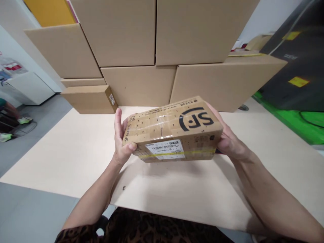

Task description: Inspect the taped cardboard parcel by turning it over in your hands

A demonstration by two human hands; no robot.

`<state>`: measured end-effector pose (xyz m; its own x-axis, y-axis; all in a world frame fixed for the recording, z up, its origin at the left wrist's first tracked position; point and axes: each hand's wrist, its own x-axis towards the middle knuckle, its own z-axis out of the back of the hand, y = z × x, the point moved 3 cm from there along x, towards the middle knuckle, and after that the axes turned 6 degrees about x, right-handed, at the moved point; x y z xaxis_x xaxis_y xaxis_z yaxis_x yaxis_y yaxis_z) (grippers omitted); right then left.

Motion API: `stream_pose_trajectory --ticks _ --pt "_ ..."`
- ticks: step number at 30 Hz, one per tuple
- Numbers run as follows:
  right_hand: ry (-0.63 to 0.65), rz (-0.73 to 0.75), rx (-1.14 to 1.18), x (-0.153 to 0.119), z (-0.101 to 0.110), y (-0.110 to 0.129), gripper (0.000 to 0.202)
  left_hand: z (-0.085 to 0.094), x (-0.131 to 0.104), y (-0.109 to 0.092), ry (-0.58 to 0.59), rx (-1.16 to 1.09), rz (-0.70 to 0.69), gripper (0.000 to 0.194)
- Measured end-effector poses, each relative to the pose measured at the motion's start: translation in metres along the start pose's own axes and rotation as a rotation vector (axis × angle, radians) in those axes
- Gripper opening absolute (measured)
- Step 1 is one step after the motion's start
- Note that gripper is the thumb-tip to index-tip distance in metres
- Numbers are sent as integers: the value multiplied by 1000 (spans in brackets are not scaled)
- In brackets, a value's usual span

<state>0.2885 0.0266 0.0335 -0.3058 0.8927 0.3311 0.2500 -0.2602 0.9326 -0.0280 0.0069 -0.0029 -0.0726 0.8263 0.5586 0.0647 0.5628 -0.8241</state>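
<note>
Between my two hands is a brown cardboard shipping box (164, 126) with black SF EXPRESS print, clear tape and a yellow strap line. It is tilted, its right end nearer the top print, and seems raised off the table. My left hand (122, 141) grips the left end, thumb on the front corner and fingers along the far side. My right hand (231, 142) is closed around the right end, its fingers partly hidden behind and under the box. A white barcode label (165, 149) is stuck on the side facing me.
A pale table (177, 192) lies beneath. Along its back stand stacked large cartons (139, 86), with a smaller flat carton (87, 99) at the left. A black panel (298, 67) with yellow stickers and green material (291, 121) are at the right.
</note>
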Motion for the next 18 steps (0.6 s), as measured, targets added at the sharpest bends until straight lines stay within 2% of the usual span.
stream_pose_trajectory --ticks 4,9,11,15,18 --pt "50 -40 -70 -8 -9 9 120 -4 -2 -6 -27 -37 93 129" --pt "-123 20 -15 -7 -16 0 113 -4 -3 0 10 -59 157 129" --pt "-205 50 52 -5 -16 -2 104 -7 -4 2 67 -82 200 126" --pt "-362 130 171 0 -10 -2 72 -18 -7 5 218 -129 321 113" --pt "-399 197 138 2 -5 -4 56 -22 -9 8 207 -119 315 105"
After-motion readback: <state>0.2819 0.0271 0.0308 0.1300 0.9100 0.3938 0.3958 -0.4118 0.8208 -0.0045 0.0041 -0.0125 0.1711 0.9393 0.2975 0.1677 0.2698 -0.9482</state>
